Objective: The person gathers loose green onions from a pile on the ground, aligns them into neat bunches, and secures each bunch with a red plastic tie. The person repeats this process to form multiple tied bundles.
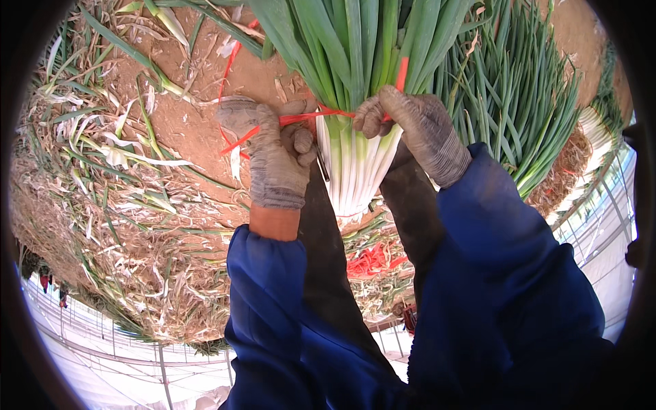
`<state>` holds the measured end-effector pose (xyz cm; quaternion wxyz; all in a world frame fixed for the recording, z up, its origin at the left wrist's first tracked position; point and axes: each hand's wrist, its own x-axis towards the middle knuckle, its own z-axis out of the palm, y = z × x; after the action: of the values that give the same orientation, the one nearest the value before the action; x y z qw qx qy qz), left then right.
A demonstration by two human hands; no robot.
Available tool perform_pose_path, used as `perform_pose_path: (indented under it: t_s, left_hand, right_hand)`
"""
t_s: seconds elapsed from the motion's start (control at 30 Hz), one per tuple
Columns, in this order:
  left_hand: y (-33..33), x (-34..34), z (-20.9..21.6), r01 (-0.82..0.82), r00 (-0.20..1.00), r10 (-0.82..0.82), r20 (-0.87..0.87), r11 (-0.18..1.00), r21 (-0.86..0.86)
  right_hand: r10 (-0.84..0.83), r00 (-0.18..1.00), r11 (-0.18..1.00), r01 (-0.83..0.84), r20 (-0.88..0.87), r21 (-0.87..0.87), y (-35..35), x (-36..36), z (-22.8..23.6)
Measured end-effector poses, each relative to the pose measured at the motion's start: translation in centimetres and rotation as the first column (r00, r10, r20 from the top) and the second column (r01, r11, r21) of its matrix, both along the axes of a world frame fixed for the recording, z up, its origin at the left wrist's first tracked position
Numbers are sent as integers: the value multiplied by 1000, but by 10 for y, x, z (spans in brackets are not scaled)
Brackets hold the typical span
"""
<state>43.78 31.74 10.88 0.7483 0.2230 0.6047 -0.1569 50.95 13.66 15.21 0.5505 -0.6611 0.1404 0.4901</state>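
With our grey-gloved left hand (279,160) and grey-gloved right hand (425,131) we pinch a flat red plastic ribbon (301,117) across the thick, green-leaved, white-stemmed onion bundle (357,89) between them — likely weighty, its firm stems (355,171) bruisable, best held just below the ribbon.

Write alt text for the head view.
Gloved left hand and right hand grip a red strip across a bunch of green onions, white stalks showing below. More green onions lie at right; scattered leaves litter the soil at left.
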Motion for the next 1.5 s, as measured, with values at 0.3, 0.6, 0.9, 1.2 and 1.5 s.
perform_pose_path:
  t_s: [0.3,0.6,0.9,1.2,1.5]
  left_hand:
    - [21,0,37,565,-109,-989,-96,-141,813]
    - [37,6,-98,349,-365,-879,-306,-434,831]
    - [33,18,-45,407,-536,-699,-474,-706,580]
    - [42,15,-57,396,-504,-798,-331,-554,732]
    - [57,5,-46,443,-532,-817,-221,-492,749]
  right_hand:
    - [-248,914,965,262,-320,0,38,4,24]
    - [-79,984,977,108,-161,182,-45,-21,-51]
    - [144,914,983,-89,378,-158,-11,-34,6]
    - [857,470,286,-775,-212,-563,-42,-37,-18]
    - [538,563,802,-112,628,-586,23,-26,4]
